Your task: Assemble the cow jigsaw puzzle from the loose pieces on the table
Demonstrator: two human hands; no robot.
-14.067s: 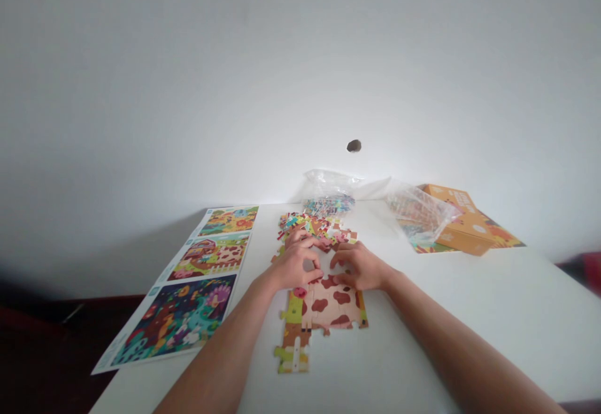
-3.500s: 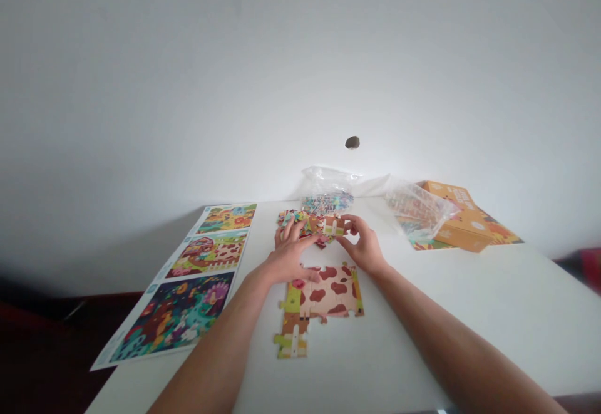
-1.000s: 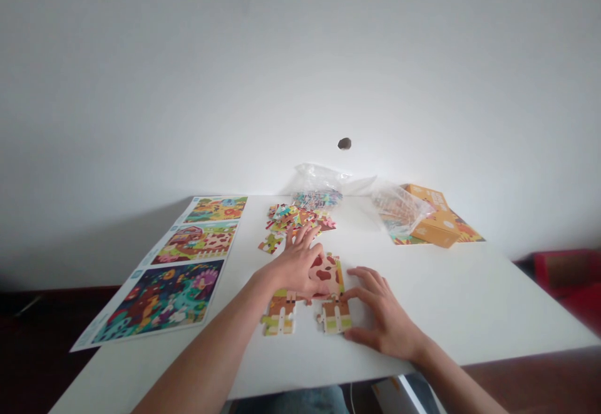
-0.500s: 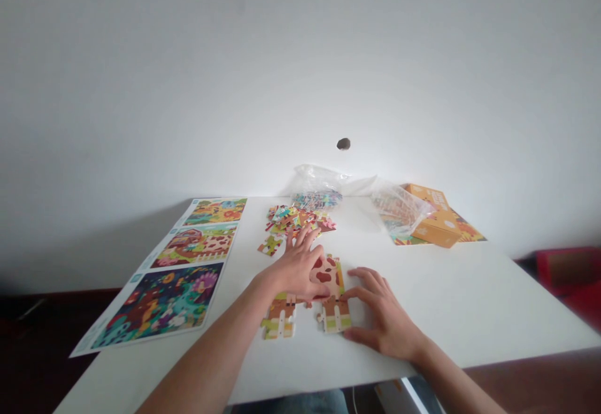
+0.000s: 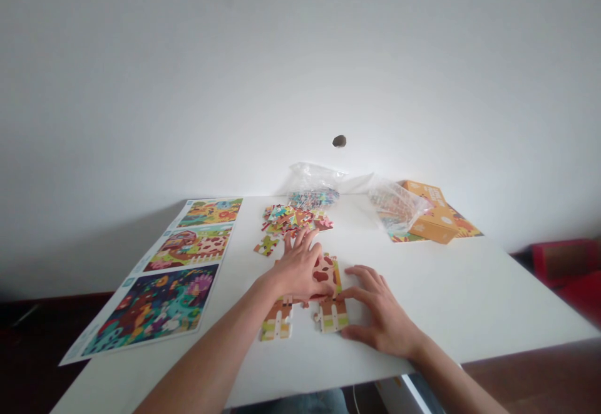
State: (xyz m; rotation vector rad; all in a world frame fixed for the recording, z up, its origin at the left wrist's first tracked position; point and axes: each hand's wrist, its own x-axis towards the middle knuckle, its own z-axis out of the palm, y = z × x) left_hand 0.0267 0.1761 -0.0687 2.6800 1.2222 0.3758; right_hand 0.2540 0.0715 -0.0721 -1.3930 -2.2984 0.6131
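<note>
Fence piece [image 5: 332, 317] added below cow-spotted jigsaw [image 5: 331, 270]; left hand [image 5: 300, 270] flat atop, right grip [image 5: 380, 314] wide against piece.

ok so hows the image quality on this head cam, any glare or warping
In the head view, the wide lens bows the edge of the white table and stretches the left forearm; the wall darkens toward the corners; the clear plastic bag shows soft glare; the heap of jigsaw pieces looks slightly soft, too small to read sharply
</note>
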